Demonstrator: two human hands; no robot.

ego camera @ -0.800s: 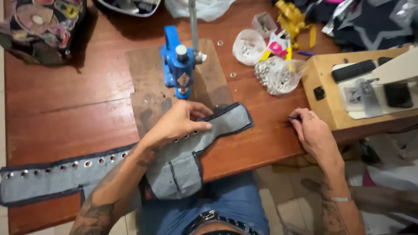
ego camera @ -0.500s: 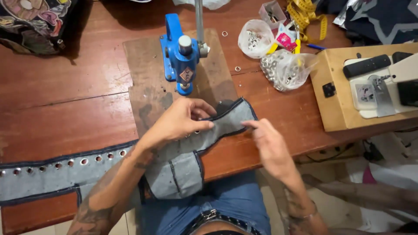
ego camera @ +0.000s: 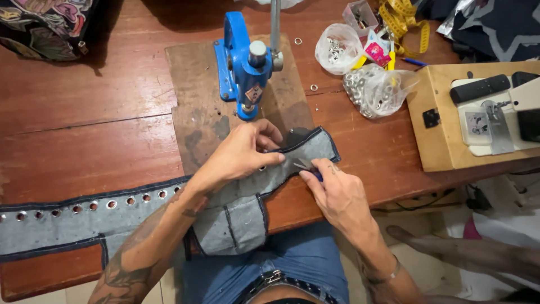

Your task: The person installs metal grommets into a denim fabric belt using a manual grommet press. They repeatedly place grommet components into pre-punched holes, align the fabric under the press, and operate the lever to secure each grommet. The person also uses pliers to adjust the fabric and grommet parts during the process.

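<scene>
A long grey-blue denim strip [ego camera: 67,225] with dark blue edging and a row of metal eyelets lies across the wooden table and hangs into my lap. My left hand [ego camera: 242,155] presses down on and pinches the strip just in front of the blue hand press [ego camera: 244,67]. My right hand [ego camera: 337,197] grips a small tool [ego camera: 306,166] with a dark handle. The tool's metal tip touches the strip's right end [ego camera: 318,145], beside my left fingertips.
The press stands on a worn wooden board [ego camera: 191,112]. Two clear bags of metal eyelets [ego camera: 374,90] lie at the back right with a yellow tape measure [ego camera: 402,17]. A sewing machine on a wooden base [ego camera: 444,135] fills the right. A floral bag [ego camera: 45,22] sits top left.
My right hand left the table's right edge and came over to the denim's right end, now holding a small tool there. My left hand stayed on the strip.
</scene>
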